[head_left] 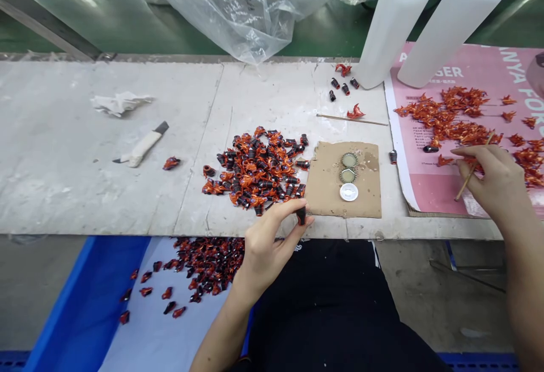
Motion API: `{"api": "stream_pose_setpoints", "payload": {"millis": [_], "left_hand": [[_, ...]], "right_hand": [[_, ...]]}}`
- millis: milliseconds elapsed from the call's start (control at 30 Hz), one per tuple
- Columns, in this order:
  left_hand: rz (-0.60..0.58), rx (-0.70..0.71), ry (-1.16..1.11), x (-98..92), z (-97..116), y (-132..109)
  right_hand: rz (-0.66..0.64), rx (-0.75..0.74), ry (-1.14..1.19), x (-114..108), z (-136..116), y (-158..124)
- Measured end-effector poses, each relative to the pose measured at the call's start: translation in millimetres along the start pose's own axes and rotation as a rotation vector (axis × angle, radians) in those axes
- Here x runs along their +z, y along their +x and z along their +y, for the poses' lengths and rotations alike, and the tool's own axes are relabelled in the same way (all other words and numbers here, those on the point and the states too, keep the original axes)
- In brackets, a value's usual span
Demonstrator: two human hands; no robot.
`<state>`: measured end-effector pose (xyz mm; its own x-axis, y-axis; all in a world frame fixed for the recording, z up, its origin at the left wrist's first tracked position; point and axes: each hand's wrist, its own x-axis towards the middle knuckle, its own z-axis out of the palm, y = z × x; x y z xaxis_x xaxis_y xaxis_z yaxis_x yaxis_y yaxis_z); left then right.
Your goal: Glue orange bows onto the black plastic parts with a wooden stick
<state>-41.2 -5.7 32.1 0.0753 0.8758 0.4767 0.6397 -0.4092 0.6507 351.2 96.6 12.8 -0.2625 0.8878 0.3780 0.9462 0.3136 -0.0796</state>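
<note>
My left hand [272,242] pinches a small black ribbed piece [301,215] between thumb and fingertips, at the table's front edge. Just beyond it lies a heap of small black and orange parts [259,171]. On the right, my right hand [493,182] is closed around a thin wooden stick [466,182], its lower end slanting toward the pink sheet. Beside those fingers sits a small orange piece [444,160], near a pile of orange pointed pieces [454,114]. Between the hands rests a cardboard square [325,191] carrying two bottle caps [349,160] and a white cap [349,192].
Two white bottles [395,26] with blue tops stand at the back right on a pink printed sheet [408,162] and the table. Clear plastic [255,9] hangs behind. A wrapped blade-like tool [144,145] lies left. Below is a blue bin [72,304] with many parts.
</note>
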Motion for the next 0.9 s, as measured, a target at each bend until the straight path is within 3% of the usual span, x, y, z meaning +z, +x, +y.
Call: {"api": "stream_pose_setpoints", "payload": {"millis": [100, 233, 433, 733, 800, 900], "left_hand": [[0.005, -0.006, 0.008, -0.2, -0.6, -0.3], [0.006, -0.014, -0.003, 0.5, -1.1, -0.8], [0.000, -0.015, -0.025, 0.9, -0.5, -0.5], [-0.019, -0.035, -0.117, 6.7, -1.8, 4.7], [-0.035, -0.042, -0.168, 13.1, 1.1, 5.9], [-0.038, -0.030, -0.241, 24.5, 6.4, 9.5]], "right_hand": [[-0.052, 0.127, -0.001, -5.4, -5.4, 1.6], [-0.083, 0.364, -0.041, -10.9, -32.3, 1.4], [-0.212, 0.489, -0.228, -4.1, -58.7, 6.2], [-0.140, 0.500, -0.178, 3.0, -44.1, -8.2], [-0.033, 0.471, -0.056, -5.2, -58.6, -11.8], [0.091, 0.370, 0.257, -22.1, -101.2, -19.3]]}}
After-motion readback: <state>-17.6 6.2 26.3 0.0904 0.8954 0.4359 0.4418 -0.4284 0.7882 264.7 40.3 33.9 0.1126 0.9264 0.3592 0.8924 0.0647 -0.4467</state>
